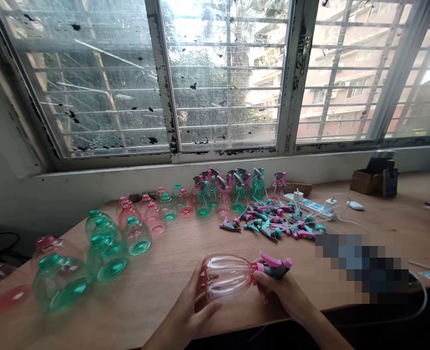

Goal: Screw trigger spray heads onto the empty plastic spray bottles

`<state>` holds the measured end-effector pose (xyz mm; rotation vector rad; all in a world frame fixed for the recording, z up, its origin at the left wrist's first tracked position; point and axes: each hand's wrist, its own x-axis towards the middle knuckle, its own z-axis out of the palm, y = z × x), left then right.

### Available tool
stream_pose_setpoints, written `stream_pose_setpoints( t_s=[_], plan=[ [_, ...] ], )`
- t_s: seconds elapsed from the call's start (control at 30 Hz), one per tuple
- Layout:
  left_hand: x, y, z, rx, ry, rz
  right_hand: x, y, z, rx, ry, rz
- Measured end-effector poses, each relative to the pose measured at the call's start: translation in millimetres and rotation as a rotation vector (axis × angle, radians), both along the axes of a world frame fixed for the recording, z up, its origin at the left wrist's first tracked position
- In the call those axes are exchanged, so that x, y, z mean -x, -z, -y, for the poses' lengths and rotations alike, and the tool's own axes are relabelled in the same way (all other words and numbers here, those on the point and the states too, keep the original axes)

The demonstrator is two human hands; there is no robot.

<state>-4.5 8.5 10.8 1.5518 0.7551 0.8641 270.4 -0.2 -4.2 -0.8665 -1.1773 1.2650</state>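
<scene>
A clear pink spray bottle lies on its side just above the wooden table, held between both hands. My left hand cups the bottle's body from below and behind. My right hand grips the neck and the pink and grey trigger head fitted on it. A pile of loose pink and teal trigger heads lies beyond the bottle, in the middle of the table.
Several open teal and pink bottles stand at the left. Bottles with trigger heads line the wall under the window. A white power strip, cables and a cardboard box sit at the right.
</scene>
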Motion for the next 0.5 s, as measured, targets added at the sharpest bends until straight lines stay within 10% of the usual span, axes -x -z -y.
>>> stream_pose_setpoints(
  t_s=[0.5],
  plan=[
    [0,-9.8,3,-0.025,0.004,-0.001,-2,1.6,1,0.011,-0.007,-0.037]
  ],
)
